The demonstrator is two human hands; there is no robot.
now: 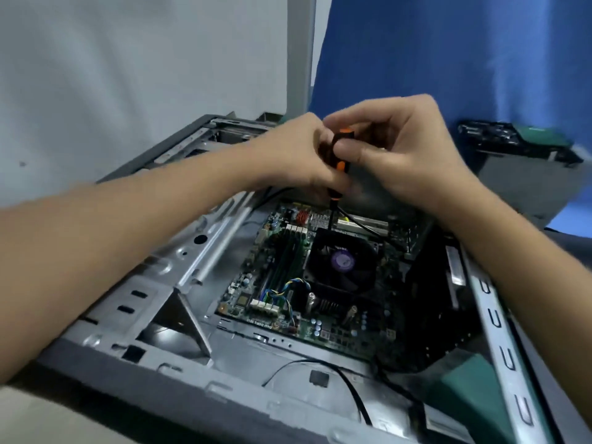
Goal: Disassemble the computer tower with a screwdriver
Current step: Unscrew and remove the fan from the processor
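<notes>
Both hands grip the upright screwdriver [339, 155]: left hand [298, 152] curled round the handle, right hand [397, 149] pinching its top. Its tip meets the black fan [341, 261] inside the opened computer tower [134, 302] below.

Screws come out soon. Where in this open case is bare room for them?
Metal floor between the motherboard and the near case rim, crossed by a black cable; the strip between silver bar and motherboard. Crowded: beyond the fan, left hand and right hand gripping the screwdriver.
</notes>
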